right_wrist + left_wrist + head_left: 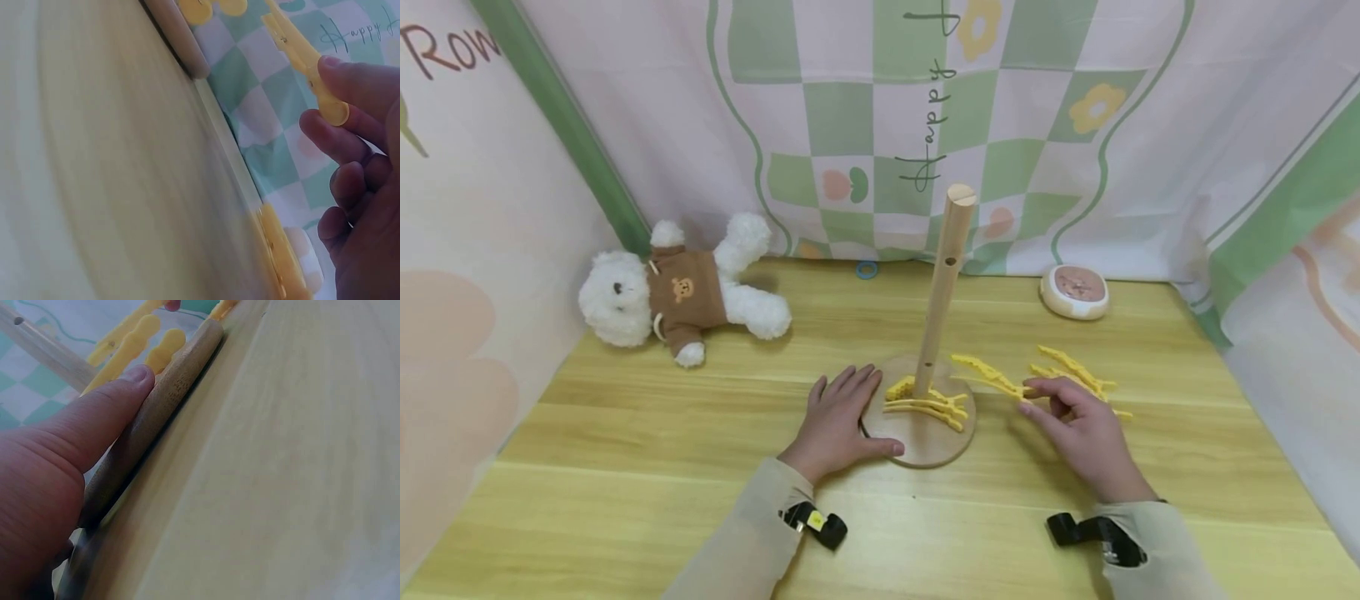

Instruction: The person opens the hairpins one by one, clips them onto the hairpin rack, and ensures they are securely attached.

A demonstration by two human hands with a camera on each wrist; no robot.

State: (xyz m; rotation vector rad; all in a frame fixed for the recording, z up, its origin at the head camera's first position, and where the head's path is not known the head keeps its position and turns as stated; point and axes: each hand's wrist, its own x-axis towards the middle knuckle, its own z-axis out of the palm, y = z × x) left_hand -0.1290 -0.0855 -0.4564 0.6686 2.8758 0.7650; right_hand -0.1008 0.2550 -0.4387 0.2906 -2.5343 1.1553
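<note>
A wooden stand has a round base (917,450) and an upright post (943,275) with holes. My left hand (835,425) rests along the base's left side, fingers straight, with the thumb (106,412) over the front rim. Around the foot of the post lie yellow branch-like plastic pieces (925,407). To the right of the stand, my right hand (1086,433) pinches one end of another yellow branch-like piece (988,375) between thumb and fingers. Its far end points left toward the post. Several more yellow pieces (1071,367) lie just behind the right hand, partly hidden by it.
On the table's back left lies a white plush toy (688,287) in a brown shirt. A round white-and-pink device (1075,292) stands at the back right, and a small blue ring (867,269) lies by the back edge. Patterned curtain (917,125) encloses the table.
</note>
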